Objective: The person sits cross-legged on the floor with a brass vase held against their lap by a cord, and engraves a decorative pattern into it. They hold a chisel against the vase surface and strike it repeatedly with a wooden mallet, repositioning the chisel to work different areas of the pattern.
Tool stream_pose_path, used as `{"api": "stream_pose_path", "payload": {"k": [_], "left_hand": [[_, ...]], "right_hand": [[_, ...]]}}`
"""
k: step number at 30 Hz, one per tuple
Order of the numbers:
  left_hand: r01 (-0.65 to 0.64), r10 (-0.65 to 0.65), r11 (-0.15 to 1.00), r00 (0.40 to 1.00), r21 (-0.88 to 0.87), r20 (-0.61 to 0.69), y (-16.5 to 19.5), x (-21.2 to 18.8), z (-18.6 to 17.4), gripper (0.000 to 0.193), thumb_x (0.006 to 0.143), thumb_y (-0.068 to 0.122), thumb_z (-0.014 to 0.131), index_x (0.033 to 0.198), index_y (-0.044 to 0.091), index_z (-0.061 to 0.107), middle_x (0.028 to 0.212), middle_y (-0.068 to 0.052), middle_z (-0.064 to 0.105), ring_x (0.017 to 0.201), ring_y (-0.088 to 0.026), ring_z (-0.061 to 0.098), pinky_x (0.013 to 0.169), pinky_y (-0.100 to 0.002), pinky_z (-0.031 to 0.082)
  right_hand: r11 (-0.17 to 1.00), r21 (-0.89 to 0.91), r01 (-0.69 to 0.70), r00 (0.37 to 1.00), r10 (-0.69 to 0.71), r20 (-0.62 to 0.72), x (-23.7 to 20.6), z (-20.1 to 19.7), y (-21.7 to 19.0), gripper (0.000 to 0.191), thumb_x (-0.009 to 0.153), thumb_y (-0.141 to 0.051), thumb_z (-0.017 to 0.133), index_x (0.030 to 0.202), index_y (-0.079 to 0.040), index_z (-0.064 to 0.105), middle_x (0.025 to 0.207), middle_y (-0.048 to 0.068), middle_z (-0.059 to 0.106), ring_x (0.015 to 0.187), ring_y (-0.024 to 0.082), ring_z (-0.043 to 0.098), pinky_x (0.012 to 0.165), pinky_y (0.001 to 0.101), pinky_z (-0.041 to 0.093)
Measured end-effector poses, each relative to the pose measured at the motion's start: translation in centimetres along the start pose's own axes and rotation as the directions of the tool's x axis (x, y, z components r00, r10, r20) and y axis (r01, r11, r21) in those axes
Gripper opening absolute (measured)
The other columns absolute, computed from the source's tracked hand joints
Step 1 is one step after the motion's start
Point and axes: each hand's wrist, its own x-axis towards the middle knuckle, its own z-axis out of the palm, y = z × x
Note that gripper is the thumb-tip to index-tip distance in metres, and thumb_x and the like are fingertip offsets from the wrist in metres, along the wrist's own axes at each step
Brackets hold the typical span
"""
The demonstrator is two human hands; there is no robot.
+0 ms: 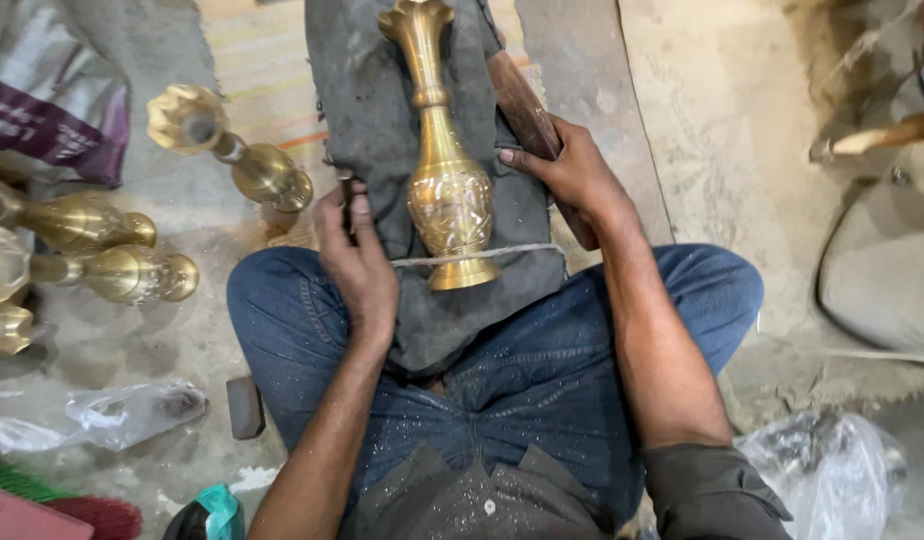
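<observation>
A tall brass vase point(445, 170) with an engraved belly lies on a dark grey cloth point(382, 110) over my lap, its foot toward me and a cord point(527, 249) drawn across the foot. My left hand point(357, 262) rests on the cloth left of the vase and pinches a small dark tool point(347, 205). At the vase's right side my right hand point(572, 170) grips a long wooden stick point(522, 105).
Several brass vases point(232, 150) stand and lie on the dusty floor at the left. Clear plastic bags point(122, 412) lie at lower left and lower right. A small dark block point(246, 406) sits by my left knee. Sandy ground spreads to the right.
</observation>
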Motion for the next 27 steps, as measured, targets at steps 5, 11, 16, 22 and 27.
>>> {"api": "stream_pose_path", "payload": {"k": [5, 11, 16, 22, 27], "left_hand": [[-0.012, 0.008, 0.997, 0.999, 0.076, 0.053, 2.1, 0.2, -0.8, 0.024, 0.116, 0.019, 0.050, 0.130, 0.002, 0.058, 0.120, -0.014, 0.057, 0.110, -0.029, 0.066, 0.092, -0.043, 0.054], [-0.082, 0.047, 0.949, 0.991, 0.306, 0.122, 4.2, 0.1, -2.1, 0.021, 0.113, 0.018, 0.051, 0.127, 0.003, 0.055, 0.131, -0.017, 0.056, 0.111, -0.040, 0.065, 0.085, -0.050, 0.054], [-0.146, 0.093, 0.902, 0.985, 0.407, 0.147, 4.5, 0.3, -2.7, 0.019, 0.111, 0.014, 0.053, 0.125, 0.003, 0.056, 0.129, -0.016, 0.058, 0.111, -0.040, 0.065, 0.085, -0.052, 0.053], [-0.176, 0.131, 0.898, 0.982, 0.403, 0.136, 3.7, 0.8, -2.6, 0.020, 0.110, 0.013, 0.055, 0.127, 0.002, 0.056, 0.129, -0.016, 0.059, 0.112, -0.040, 0.065, 0.087, -0.052, 0.053], [-0.216, 0.169, 0.896, 0.974, 0.388, 0.150, 2.8, 0.6, -3.3, 0.020, 0.111, 0.013, 0.057, 0.128, 0.003, 0.059, 0.128, -0.015, 0.061, 0.117, -0.038, 0.064, 0.093, -0.052, 0.052]], "right_hand": [[0.999, -0.013, -0.047, 0.996, 0.048, 0.072, -0.5, -0.4, -3.5, 0.075, 0.076, -0.033, 0.086, 0.141, -0.008, 0.057, 0.114, 0.014, 0.074, 0.089, 0.026, 0.073, 0.061, 0.0453, 0.060], [0.981, -0.184, -0.065, 0.989, 0.087, 0.116, -0.9, -0.2, -6.7, 0.072, 0.077, -0.030, 0.093, 0.136, -0.005, 0.061, 0.112, 0.013, 0.076, 0.088, 0.022, 0.074, 0.066, 0.0355, 0.063], [0.921, -0.176, -0.347, 0.925, 0.367, 0.098, -0.4, 0.0, -8.2, 0.071, 0.069, -0.023, 0.093, 0.131, -0.006, 0.063, 0.105, 0.011, 0.075, 0.082, 0.026, 0.071, 0.062, 0.0445, 0.063], [0.884, -0.260, -0.389, 0.891, 0.432, 0.136, 1.3, 0.1, -9.1, 0.071, 0.066, -0.019, 0.095, 0.129, -0.006, 0.065, 0.106, 0.013, 0.075, 0.083, 0.028, 0.071, 0.066, 0.0471, 0.063], [0.846, -0.407, -0.344, 0.883, 0.439, 0.167, 2.8, 0.0, -9.2, 0.072, 0.064, -0.020, 0.097, 0.125, -0.002, 0.065, 0.108, 0.015, 0.075, 0.089, 0.028, 0.073, 0.074, 0.0455, 0.064]]}}
